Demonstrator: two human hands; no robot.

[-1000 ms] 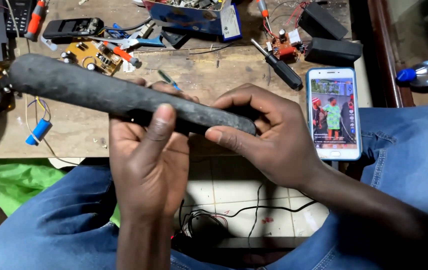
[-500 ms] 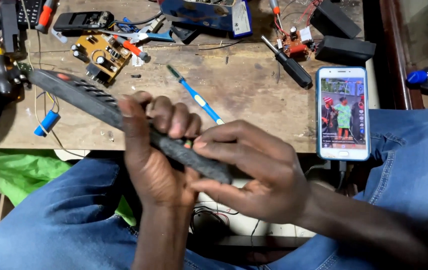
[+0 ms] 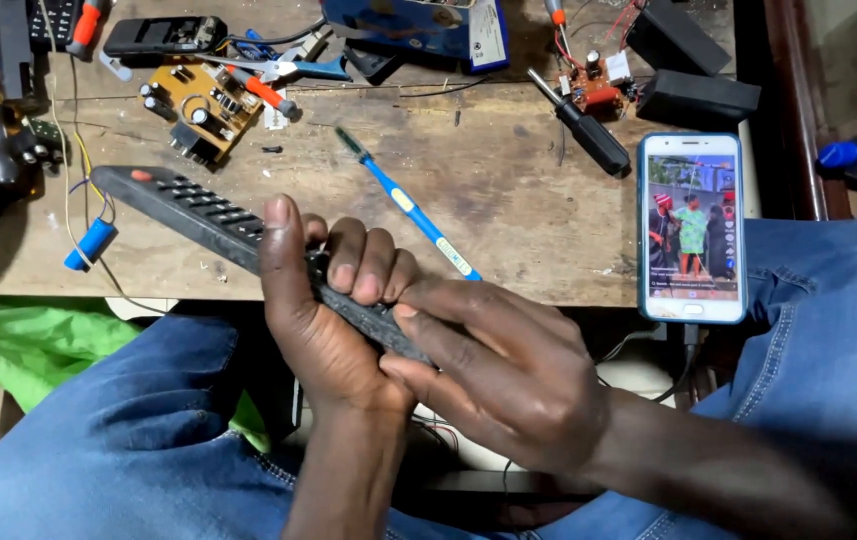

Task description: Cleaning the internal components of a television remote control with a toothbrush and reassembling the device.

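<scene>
Scuffed and stained, the wooden workbench [image 3: 509,200] spreads ahead of my knees, its near edge just past my hands. I hold a long black remote control [image 3: 211,215] slantwise over that edge: my left hand [image 3: 324,300] is wrapped round its middle, thumb up along the side, fingers curled over the button face. My right hand [image 3: 494,375] pinches the near end between thumb and fingers, hiding that end completely. Only the far part shows, with rows of dark buttons and one red one. A blue toothbrush [image 3: 411,205] lies diagonally on the bench just beyond my knuckles. At the right edge a smartphone [image 3: 692,228] lies screen up, lit. Along the far edge, partly cut off, sit a brown circuit board [image 3: 194,112], a black-handled screwdriver [image 3: 581,125] and tangled wires.
</scene>
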